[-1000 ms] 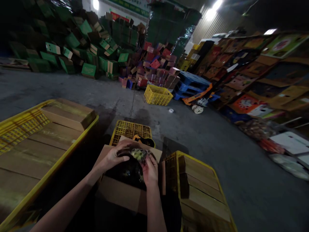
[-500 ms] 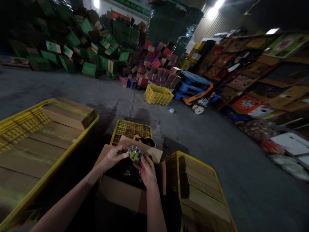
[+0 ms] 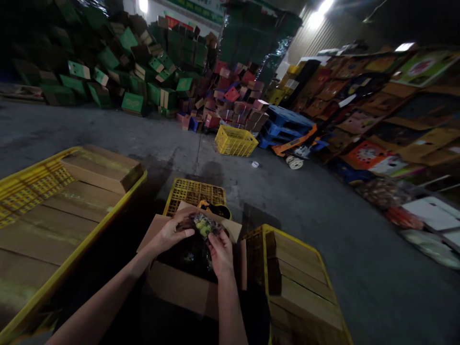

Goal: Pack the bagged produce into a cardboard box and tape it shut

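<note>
- Left hand [image 3: 171, 235] and right hand [image 3: 220, 253] both pinch a shiny packet [image 3: 202, 224] above the open cardboard box [image 3: 179, 287]; the packet is slightly higher than half a second ago.
- The box's contents are dark and unclear.
- The left yellow crate [image 3: 28, 189] and right yellow crate [image 3: 256, 249] hold closed cartons [image 3: 102, 170].

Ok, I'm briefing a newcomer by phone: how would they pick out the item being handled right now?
Between the left yellow crate and the right yellow crate, both loaded with brown cartons, stands an open cardboard box with dark contents. Above it, the left hand and right hand pinch a packet. It alone is small and yellow-green under shiny clear wrap.
</note>
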Demonstrator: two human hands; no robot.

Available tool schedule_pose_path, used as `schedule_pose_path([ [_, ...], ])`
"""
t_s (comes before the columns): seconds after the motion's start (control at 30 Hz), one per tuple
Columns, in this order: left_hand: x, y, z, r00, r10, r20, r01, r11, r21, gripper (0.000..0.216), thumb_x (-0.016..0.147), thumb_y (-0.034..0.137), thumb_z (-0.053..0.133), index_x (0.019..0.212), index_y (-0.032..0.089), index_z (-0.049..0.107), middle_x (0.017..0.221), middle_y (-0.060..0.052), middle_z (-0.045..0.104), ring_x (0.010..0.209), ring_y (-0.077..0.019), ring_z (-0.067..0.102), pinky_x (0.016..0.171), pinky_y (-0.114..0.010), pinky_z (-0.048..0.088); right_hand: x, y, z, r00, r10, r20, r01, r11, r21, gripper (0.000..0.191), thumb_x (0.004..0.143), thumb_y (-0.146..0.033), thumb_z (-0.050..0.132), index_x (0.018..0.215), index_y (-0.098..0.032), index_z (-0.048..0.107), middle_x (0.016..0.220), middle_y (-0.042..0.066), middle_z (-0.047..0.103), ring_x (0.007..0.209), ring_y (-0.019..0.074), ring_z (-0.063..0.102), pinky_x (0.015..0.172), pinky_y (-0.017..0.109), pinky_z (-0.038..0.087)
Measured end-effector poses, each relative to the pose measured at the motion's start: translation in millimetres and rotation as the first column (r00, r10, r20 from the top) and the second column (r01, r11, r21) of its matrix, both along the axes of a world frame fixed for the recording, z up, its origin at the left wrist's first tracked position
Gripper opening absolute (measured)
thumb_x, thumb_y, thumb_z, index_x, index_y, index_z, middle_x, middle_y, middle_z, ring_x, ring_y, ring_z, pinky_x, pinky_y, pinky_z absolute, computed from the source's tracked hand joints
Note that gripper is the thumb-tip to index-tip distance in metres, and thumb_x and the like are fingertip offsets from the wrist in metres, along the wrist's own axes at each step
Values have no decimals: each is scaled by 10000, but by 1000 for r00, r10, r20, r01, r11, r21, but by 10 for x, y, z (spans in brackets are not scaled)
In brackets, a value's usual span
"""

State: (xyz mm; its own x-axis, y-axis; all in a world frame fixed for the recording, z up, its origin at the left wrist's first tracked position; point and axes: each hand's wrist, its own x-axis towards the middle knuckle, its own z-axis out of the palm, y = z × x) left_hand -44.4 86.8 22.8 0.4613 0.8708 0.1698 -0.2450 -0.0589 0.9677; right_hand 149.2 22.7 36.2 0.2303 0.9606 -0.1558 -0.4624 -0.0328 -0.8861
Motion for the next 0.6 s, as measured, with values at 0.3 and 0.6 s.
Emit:
schedule_pose_path([
  [0.3,-23,-3,29,998,21,-59,-15,996,89,689,783,413,843,1385,215,573,1559,-152,438,1344,-359,530,1010,-426,542,22,-5,-73,982,30,189,-41,998,54,479,720,-320,875,1169,-245,728,1198,59,759,1157,284,683,1079,454,486],
  [0.6,-31,19,18,988,96,-122,-72,981,182,464,833,386,788,1216,199,606,1180,-96,668,1125,-261,644,1000,-400,509,-21,-32,36,957,90,276,-123,987,105,497,741,-287,844,1223,-290,725,1294,41,717,1256,294,627,1142,474,434],
])
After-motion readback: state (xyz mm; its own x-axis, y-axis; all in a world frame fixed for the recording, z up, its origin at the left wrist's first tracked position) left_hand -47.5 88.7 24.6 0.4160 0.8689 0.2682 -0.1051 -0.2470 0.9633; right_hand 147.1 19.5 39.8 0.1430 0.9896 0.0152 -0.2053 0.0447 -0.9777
